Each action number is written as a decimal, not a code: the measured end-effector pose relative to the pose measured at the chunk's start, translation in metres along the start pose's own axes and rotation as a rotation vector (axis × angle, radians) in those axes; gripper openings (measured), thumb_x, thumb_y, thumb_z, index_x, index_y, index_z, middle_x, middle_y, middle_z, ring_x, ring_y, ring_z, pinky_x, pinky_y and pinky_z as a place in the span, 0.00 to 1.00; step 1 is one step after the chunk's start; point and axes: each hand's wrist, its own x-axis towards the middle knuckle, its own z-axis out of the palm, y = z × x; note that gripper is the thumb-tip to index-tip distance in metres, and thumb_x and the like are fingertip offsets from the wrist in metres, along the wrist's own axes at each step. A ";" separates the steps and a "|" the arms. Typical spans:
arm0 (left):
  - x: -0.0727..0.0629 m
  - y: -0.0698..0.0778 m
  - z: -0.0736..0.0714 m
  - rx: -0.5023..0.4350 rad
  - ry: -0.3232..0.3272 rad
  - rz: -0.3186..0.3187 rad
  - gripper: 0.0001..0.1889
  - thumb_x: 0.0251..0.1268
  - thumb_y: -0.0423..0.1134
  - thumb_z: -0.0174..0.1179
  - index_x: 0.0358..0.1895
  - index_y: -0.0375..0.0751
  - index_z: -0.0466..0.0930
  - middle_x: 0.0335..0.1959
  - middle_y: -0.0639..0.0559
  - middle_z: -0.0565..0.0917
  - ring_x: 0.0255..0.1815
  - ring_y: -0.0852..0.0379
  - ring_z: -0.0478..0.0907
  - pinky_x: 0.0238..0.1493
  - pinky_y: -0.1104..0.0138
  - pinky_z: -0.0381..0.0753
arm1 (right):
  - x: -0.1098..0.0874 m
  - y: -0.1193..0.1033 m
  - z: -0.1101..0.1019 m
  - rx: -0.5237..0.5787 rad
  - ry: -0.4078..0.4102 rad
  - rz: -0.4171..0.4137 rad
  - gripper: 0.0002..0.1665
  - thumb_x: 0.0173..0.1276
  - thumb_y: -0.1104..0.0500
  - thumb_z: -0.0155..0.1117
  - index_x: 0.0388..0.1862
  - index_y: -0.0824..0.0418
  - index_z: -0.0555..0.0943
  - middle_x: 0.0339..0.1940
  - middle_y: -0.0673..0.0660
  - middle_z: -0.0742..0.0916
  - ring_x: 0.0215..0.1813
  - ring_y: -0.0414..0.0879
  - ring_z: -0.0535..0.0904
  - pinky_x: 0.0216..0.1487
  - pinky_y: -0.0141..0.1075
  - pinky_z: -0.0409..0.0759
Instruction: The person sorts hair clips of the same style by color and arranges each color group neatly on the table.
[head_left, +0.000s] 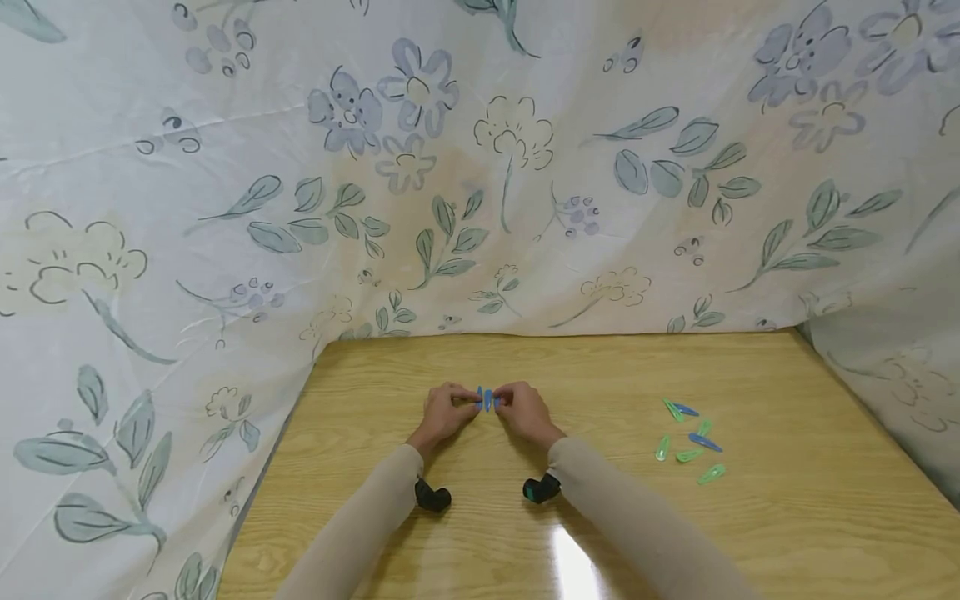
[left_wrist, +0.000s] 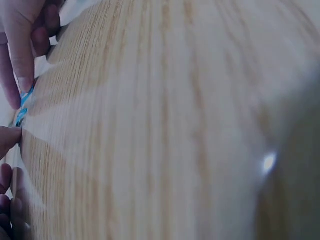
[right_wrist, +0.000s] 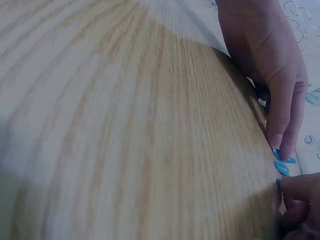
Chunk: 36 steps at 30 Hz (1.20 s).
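At the middle of the table, my left hand [head_left: 446, 410] pinches a blue snap hair clip [head_left: 479, 392] between thumb and fingers. Facing it, my right hand [head_left: 525, 410] pinches another blue hair clip [head_left: 497, 403], mostly covered by the fingertips. A blue hair clip [head_left: 488, 400] lies on the wood in the narrow gap between the hands. In the right wrist view this middle clip [right_wrist: 281, 168] shows between the fingertips of both hands. The left wrist view catches only slivers of blue clips [left_wrist: 21, 117] at its left edge.
Right of the hands, several green hair clips [head_left: 711, 474] and blue hair clips [head_left: 705, 442] lie scattered on the wooden table [head_left: 600, 367]. A flower-patterned cloth [head_left: 480, 208] hangs behind the table and along its sides. Black wrist devices [head_left: 432, 497] sit below both sleeves.
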 end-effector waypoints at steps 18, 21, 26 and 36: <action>0.000 -0.001 0.000 -0.018 -0.017 0.002 0.08 0.63 0.39 0.69 0.43 0.46 0.92 0.54 0.43 0.82 0.64 0.39 0.70 0.70 0.37 0.55 | 0.001 0.001 -0.001 0.029 0.003 0.028 0.14 0.68 0.65 0.68 0.51 0.59 0.88 0.31 0.50 0.85 0.31 0.42 0.74 0.32 0.34 0.69; 0.001 -0.001 -0.002 -0.022 -0.023 -0.007 0.08 0.64 0.39 0.69 0.44 0.46 0.92 0.54 0.43 0.81 0.66 0.38 0.69 0.71 0.37 0.55 | 0.002 0.000 -0.002 0.034 -0.002 0.023 0.14 0.68 0.65 0.67 0.51 0.59 0.89 0.30 0.50 0.84 0.31 0.42 0.74 0.31 0.34 0.69; 0.003 0.002 -0.002 -0.011 -0.012 0.009 0.08 0.63 0.38 0.70 0.43 0.45 0.92 0.52 0.43 0.82 0.62 0.40 0.72 0.69 0.38 0.57 | 0.003 0.000 -0.005 0.055 -0.014 0.010 0.15 0.68 0.66 0.67 0.52 0.62 0.88 0.29 0.51 0.84 0.29 0.42 0.72 0.31 0.33 0.68; 0.006 0.002 0.000 -0.001 -0.004 -0.002 0.07 0.62 0.39 0.70 0.43 0.46 0.92 0.52 0.43 0.83 0.60 0.41 0.73 0.69 0.39 0.58 | 0.004 0.001 -0.008 0.109 -0.020 -0.003 0.15 0.68 0.67 0.68 0.53 0.66 0.87 0.30 0.54 0.86 0.31 0.42 0.74 0.34 0.33 0.71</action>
